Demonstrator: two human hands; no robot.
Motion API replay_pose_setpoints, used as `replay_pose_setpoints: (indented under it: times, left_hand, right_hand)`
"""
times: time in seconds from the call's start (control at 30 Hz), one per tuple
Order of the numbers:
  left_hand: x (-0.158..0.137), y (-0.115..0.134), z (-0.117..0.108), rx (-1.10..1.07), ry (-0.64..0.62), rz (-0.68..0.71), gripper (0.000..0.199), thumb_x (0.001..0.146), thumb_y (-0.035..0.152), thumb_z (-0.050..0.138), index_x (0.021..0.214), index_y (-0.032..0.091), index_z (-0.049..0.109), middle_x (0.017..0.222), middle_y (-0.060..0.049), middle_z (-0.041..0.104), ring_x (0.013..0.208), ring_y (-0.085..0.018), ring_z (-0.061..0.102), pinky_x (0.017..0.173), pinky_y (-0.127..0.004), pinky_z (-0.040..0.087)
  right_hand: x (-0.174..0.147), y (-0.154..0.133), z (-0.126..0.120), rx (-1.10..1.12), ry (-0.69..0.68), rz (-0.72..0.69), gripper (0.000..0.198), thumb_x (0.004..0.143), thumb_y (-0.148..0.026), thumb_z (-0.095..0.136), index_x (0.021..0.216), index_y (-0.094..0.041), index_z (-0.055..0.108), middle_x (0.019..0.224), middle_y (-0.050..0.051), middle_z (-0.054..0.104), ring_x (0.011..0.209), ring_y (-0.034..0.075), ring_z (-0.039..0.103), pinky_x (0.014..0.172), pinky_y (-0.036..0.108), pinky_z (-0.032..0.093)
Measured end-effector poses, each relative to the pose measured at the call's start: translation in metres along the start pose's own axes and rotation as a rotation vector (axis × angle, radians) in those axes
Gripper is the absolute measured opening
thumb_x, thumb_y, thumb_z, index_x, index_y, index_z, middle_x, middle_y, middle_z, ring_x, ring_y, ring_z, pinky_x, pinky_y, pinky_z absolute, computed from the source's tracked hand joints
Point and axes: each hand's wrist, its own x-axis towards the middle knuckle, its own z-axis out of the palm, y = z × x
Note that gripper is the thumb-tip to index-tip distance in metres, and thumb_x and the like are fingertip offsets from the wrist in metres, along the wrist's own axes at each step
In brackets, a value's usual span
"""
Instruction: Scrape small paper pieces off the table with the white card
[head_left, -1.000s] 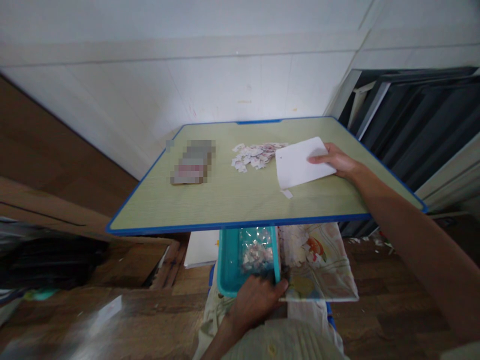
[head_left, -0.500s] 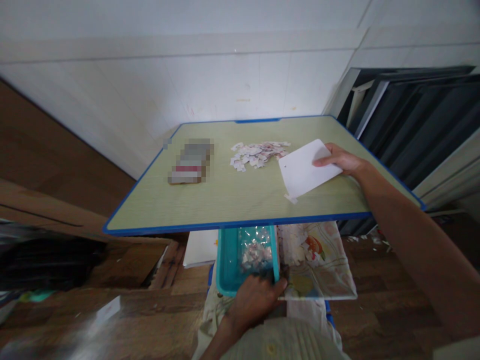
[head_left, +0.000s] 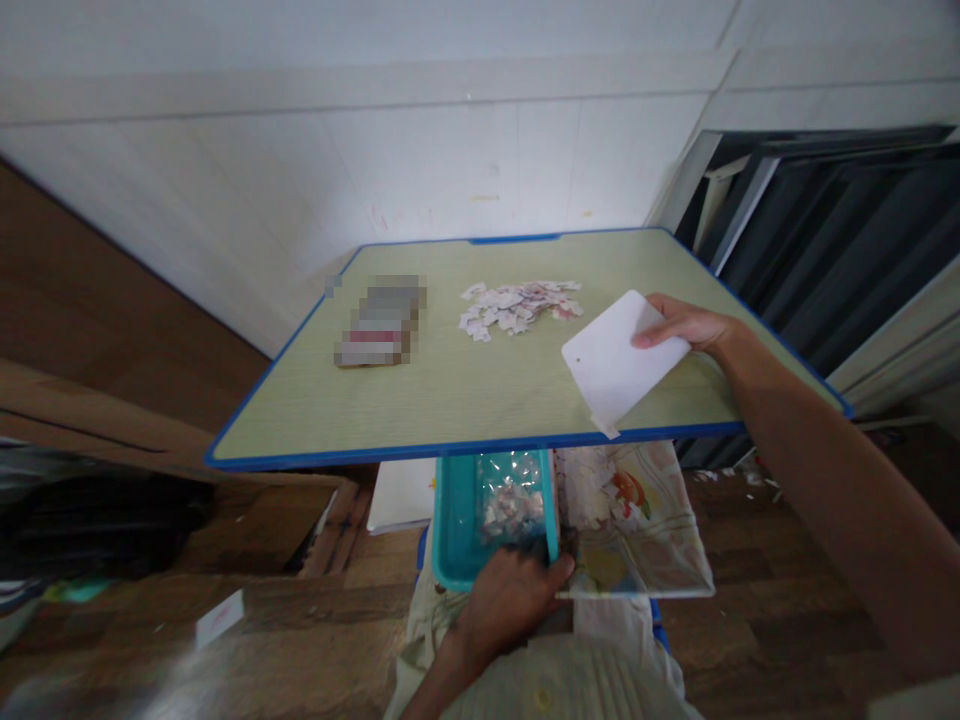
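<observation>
Head view, ordered by size. I see the table (head_left: 420,400), green-topped with a blue rim, filling the middle of the frame; my two hands work at its near edge. The patterned cloth (head_left: 637,520) lies below that edge, just right of my left hand. The teal tray (head_left: 454,530) sits under the table's near edge, directly ahead of my left hand, and holds a clear bag of small paper pieces (head_left: 510,495). The white card (head_left: 621,358) lies on the tabletop under my right hand's fingers, its near corner reaching the table's blue rim. The blurred-out object (head_left: 379,322) rests on the table well to the left of the card. The heap of paper scraps (head_left: 521,305) lies just beyond and left of the card, apart from it. My right hand (head_left: 686,325) has its fingers closed over the card's far edge, thumb hidden beneath. My left hand (head_left: 510,600) curls around the tray's near rim, thumb on its right corner.
</observation>
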Motion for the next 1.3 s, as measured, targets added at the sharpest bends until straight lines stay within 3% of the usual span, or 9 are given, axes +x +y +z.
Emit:
replay_pose_setpoints:
  times: [0.23, 0.43, 0.6, 0.73, 0.9, 1.1, 1.3]
  left_hand:
    - [0.000, 0.001, -0.002, -0.002, 0.013, 0.005, 0.036, 0.081, 0.044, 0.045, 0.112, 0.025, 0.042, 0.073, -0.004, 0.058, 0.069, -0.023, 0.057, 0.055, -0.029, 0.040]
    - [0.000, 0.000, -0.001, 0.002, -0.017, 0.008, 0.034, 0.080, 0.044, 0.048, 0.107, 0.024, 0.045, 0.071, -0.004, 0.057, 0.069, -0.023, 0.057, 0.055, -0.029, 0.040]
    - [-0.001, 0.000, 0.000, -0.001, 0.023, 0.017, 0.031, 0.080, 0.043, 0.047, 0.105, 0.025, 0.046, 0.071, -0.003, 0.057, 0.066, -0.023, 0.057, 0.053, -0.029, 0.041]
    - [-0.001, 0.000, 0.000, -0.005, 0.042, 0.011, 0.032, 0.081, 0.044, 0.046, 0.107, 0.026, 0.044, 0.072, -0.004, 0.057, 0.066, -0.023, 0.056, 0.053, -0.029, 0.040]
    - [-0.001, 0.000, 0.001, -0.004, 0.001, 0.010, 0.031, 0.082, 0.044, 0.043, 0.107, 0.025, 0.044, 0.072, -0.004, 0.058, 0.066, -0.023, 0.056, 0.054, -0.030, 0.041]
    - [-0.001, 0.000, -0.001, 0.021, -0.015, 0.016, 0.031, 0.081, 0.042, 0.046, 0.107, 0.025, 0.044, 0.073, -0.004, 0.058, 0.067, -0.022, 0.056, 0.055, -0.030, 0.041]
    - [-0.001, 0.001, -0.004, 0.008, -0.026, 0.001, 0.034, 0.079, 0.041, 0.050, 0.109, 0.025, 0.043, 0.074, -0.004, 0.059, 0.068, -0.022, 0.056, 0.056, -0.030, 0.041]
  right_hand:
    - [-0.001, 0.002, -0.002, 0.032, 0.014, 0.002, 0.032, 0.047, -0.023, 0.069, 0.077, -0.013, 0.064, 0.066, 0.004, 0.065, 0.050, 0.016, 0.058, 0.045, 0.024, 0.045]
    - [0.007, 0.005, -0.002, 0.127, 0.280, -0.169, 0.033, 0.049, -0.022, 0.068, 0.081, -0.015, 0.063, 0.071, 0.003, 0.065, 0.053, 0.016, 0.057, 0.050, 0.027, 0.045]
    - [0.021, 0.009, -0.003, 0.248, 0.586, -0.229, 0.030, 0.051, -0.016, 0.067, 0.080, -0.013, 0.062, 0.081, 0.005, 0.065, 0.063, 0.015, 0.058, 0.060, 0.028, 0.048]
    - [0.028, 0.015, -0.010, 0.301, 0.707, -0.285, 0.033, 0.055, -0.013, 0.064, 0.087, -0.014, 0.059, 0.092, 0.004, 0.063, 0.074, 0.015, 0.058, 0.069, 0.027, 0.048]
    - [0.031, 0.018, -0.013, 0.304, 0.775, -0.313, 0.034, 0.056, -0.013, 0.065, 0.089, -0.015, 0.058, 0.093, 0.003, 0.062, 0.075, 0.014, 0.059, 0.073, 0.030, 0.048]
    - [0.027, 0.014, -0.003, 0.224, 0.670, -0.287, 0.028, 0.056, -0.016, 0.064, 0.083, -0.016, 0.061, 0.086, 0.003, 0.064, 0.073, 0.017, 0.060, 0.073, 0.036, 0.047]
    - [0.025, 0.011, -0.008, 0.221, 0.706, -0.268, 0.031, 0.054, -0.018, 0.066, 0.084, -0.018, 0.059, 0.092, 0.002, 0.063, 0.082, 0.021, 0.059, 0.075, 0.037, 0.047]
